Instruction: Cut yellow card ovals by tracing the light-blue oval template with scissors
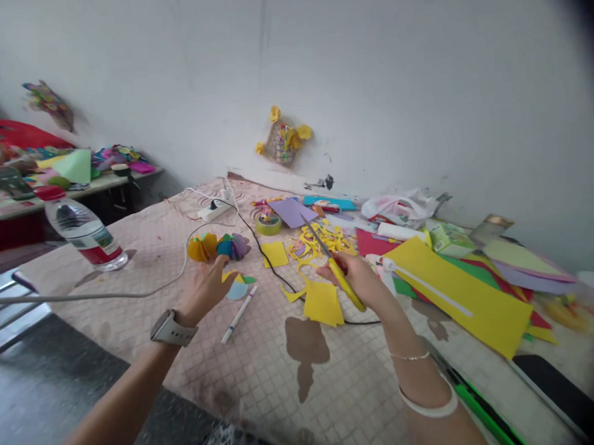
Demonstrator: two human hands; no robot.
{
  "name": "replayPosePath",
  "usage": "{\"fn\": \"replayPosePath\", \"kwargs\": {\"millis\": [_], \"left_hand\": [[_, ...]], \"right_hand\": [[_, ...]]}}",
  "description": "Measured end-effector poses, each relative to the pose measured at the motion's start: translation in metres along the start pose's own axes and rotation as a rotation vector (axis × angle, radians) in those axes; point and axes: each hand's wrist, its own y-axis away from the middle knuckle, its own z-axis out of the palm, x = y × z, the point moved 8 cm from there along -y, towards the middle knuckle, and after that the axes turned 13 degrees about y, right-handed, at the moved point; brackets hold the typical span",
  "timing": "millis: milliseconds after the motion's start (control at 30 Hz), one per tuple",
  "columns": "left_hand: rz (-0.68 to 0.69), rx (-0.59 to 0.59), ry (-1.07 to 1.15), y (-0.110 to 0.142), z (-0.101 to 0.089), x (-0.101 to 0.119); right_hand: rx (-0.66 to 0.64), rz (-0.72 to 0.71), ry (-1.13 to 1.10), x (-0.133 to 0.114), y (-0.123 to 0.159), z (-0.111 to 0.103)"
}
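Observation:
My right hand (352, 279) is shut on yellow-handled scissors (339, 278), whose steel blades point up and left over a heap of yellow paper scraps (322, 243). A cut yellow paper piece (323, 303) lies just below that hand. My left hand (204, 290) rests on the patterned table cover (283, 361), its fingertips at a small blue, yellow and green paper piece (237, 286). Behind it sits a multicoloured folded-paper ball (218, 247). A white marker (239, 314) lies close by.
A water bottle (83, 230) lies at the table's left, near a power strip (215, 210) and loose cables. Tape (268, 224) and coloured card sheets, including a large yellow one (457, 294), cover the right side. A second craft-laden table (74, 191) stands at left, against a white wall.

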Motion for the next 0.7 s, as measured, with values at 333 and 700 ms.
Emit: {"fn": "replayPosePath", "kwargs": {"millis": [333,700], "left_hand": [[0.617,-0.603,0.153,0.026,0.125,0.141],[0.602,-0.844,0.246,0.011,0.147,0.130]], "right_hand": [[-0.161,0.366,0.326,0.067,0.074,0.021],[-0.362,0.478,0.523,0.096,0.088,0.011]]}}
